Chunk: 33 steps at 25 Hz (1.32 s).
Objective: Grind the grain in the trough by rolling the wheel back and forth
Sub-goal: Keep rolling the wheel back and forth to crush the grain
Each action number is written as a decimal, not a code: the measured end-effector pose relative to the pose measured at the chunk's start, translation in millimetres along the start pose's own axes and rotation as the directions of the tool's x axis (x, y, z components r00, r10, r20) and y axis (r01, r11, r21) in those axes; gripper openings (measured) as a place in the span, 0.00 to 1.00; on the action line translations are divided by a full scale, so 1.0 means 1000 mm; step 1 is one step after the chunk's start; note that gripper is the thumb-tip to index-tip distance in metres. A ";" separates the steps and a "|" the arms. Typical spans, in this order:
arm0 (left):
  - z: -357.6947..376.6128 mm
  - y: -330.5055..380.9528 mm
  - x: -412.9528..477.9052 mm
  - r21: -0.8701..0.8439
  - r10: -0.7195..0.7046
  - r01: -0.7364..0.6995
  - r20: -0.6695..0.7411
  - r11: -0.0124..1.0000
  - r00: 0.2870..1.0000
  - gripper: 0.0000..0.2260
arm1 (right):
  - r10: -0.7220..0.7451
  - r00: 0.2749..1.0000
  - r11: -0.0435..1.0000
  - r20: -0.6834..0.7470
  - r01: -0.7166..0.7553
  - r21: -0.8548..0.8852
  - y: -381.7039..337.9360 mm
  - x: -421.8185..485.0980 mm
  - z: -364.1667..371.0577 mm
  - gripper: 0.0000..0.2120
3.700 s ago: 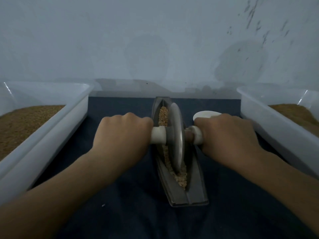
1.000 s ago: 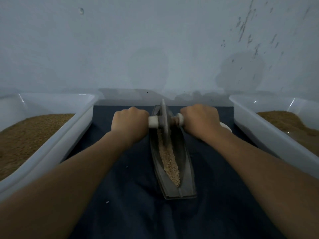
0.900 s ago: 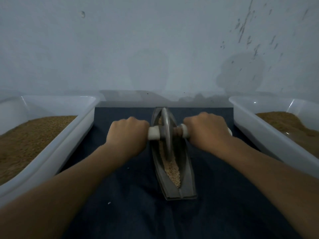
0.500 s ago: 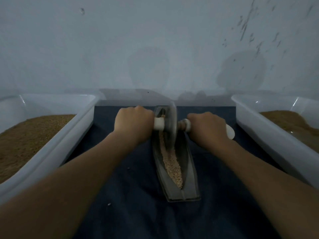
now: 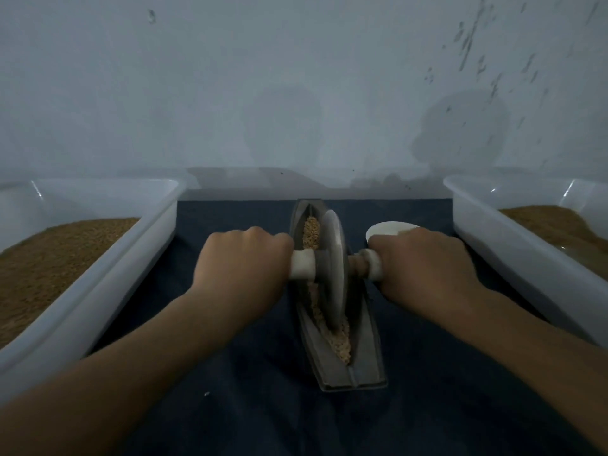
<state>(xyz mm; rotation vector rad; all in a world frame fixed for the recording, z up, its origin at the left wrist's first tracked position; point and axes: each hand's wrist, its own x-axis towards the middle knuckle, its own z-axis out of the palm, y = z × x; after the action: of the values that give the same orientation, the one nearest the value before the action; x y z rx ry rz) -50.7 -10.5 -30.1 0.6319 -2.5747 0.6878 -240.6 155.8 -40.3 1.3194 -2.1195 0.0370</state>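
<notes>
In the middle of the surface, on a dark blue cloth (image 5: 246, 390) between two white tubs, the grey metal trough (image 5: 368, 366) lies with its long axis running near to far, its near end a little to the right of its far end. The wheel (image 5: 334, 268) stands on edge in the groove at about mid-length, with its axle crossing the trough left to right. The left hand (image 5: 241, 261) has its grip clenched round the white left handle (image 5: 302, 264). The right hand (image 5: 424, 261) has its grip clenched round the white right handle (image 5: 373, 264), with a short bare stretch of brown axle between it and the disc. Both hands sit level with each other, one on each side, and neither is clearly nearer the wheel's path. The grain (image 5: 339, 340) lies in the groove on both sides of the wheel, as a strip running to the near end and a smaller patch at the far end. The next stroke, I judge, depends on keeping the axle square to the trough's long axis so the disc stays in the groove. There is room to travel either way. Half a second earlier the wheel stood close to the far end with the whole strip of grain on its near side. It has since rolled back towards the person, uncovering the far patch. More of the white scoop (image 5: 388, 227) beyond the right hand now shows. The left tub (image 5: 98, 291) and right tub (image 5: 513, 255), both holding brown grain, look unchanged.
</notes>
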 end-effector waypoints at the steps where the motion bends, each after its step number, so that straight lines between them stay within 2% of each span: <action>1: 0.007 0.002 0.018 0.008 -0.032 0.032 0.025 0.999 0.999 0.12 | 0.057 0.997 0.997 0.054 -0.059 0.044 -0.002 0.015 0.009 0.14; 3: 0.010 0.000 0.053 0.007 -0.050 0.050 0.091 0.999 0.995 0.04 | 0.128 0.980 0.981 0.156 -0.148 0.129 -0.005 0.041 0.019 0.10; 5: 0.007 -0.001 0.067 0.008 -0.052 0.052 0.140 0.999 0.989 0.05 | 0.152 0.964 0.970 0.219 -0.188 0.156 -0.004 0.050 0.022 0.08; 7: 0.003 0.000 0.046 -0.008 -0.052 0.053 0.071 0.999 0.996 0.05 | 0.120 0.969 0.972 0.218 -0.158 0.171 0.000 0.036 0.015 0.11; 9: 0.003 0.002 0.004 -0.053 -0.027 0.024 -0.049 0.998 0.998 0.14 | -0.011 1.000 0.996 0.018 0.009 0.088 0.001 0.007 0.004 0.15; 11: 0.001 -0.003 -0.023 -0.080 0.026 -0.039 -0.159 0.996 0.987 0.23 | -0.092 0.973 0.995 -0.210 0.099 0.024 0.001 -0.013 -0.012 0.15; 12: 0.003 -0.005 -0.025 -0.090 0.027 -0.044 -0.174 0.995 0.984 0.25 | -0.115 0.960 0.992 -0.254 0.122 0.012 0.003 -0.014 -0.014 0.14; 13: 0.004 -0.004 -0.022 -0.091 0.011 -0.024 -0.141 0.996 0.990 0.25 | -0.111 0.964 0.993 -0.240 0.115 0.002 0.003 -0.010 -0.012 0.14; 15: 0.012 0.002 -0.004 -0.031 -0.072 0.071 -0.025 0.997 0.997 0.19 | -0.034 0.998 0.999 -0.043 0.034 -0.006 -0.004 0.012 -0.004 0.16; 17: 0.018 0.002 0.031 -0.043 -0.123 0.123 0.007 0.991 0.992 0.09 | 0.086 0.983 0.993 0.163 -0.097 0.060 -0.008 0.043 0.005 0.11; 19: 0.013 0.001 0.053 -0.055 -0.106 0.111 0.082 0.992 0.991 0.04 | 0.154 0.955 0.979 0.252 -0.182 0.093 -0.008 0.055 0.011 0.06; 21: 0.005 0.001 0.042 -0.017 -0.065 0.066 0.054 0.998 0.996 0.06 | 0.142 0.959 0.975 0.244 -0.177 0.131 -0.004 0.042 0.008 0.09; 24: -0.006 0.003 -0.006 -0.038 0.040 -0.045 -0.124 0.998 0.991 0.20 | -0.005 0.999 1.000 -0.047 0.007 0.024 0.000 -0.009 -0.006 0.13; 26: -0.008 -0.004 -0.021 -0.059 0.074 -0.088 -0.211 0.994 0.975 0.23 | -0.083 0.982 0.996 -0.167 0.086 0.014 0.006 -0.022 -0.013 0.15; 27: -0.003 -0.005 -0.021 -0.077 0.062 -0.078 -0.191 0.994 0.980 0.23 | -0.092 0.986 0.995 -0.139 0.095 0.010 0.006 -0.021 -0.011 0.18; 29: 0.006 -0.001 -0.007 -0.051 -0.014 0.011 -0.065 0.999 0.998 0.20 | -0.042 0.999 0.999 -0.033 0.041 -0.023 -0.001 -0.005 -0.002 0.22; 33: 0.024 -0.003 0.047 -0.074 -0.152 0.157 0.069 0.985 0.986 0.03 | 0.086 0.985 0.994 0.149 -0.096 0.056 -0.010 0.064 0.008 0.11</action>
<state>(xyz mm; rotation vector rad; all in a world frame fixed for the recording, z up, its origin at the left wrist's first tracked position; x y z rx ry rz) -94.1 -40.5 -25.7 0.8296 -2.5623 0.5196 -255.6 97.2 -16.2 1.2954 -2.3196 0.0466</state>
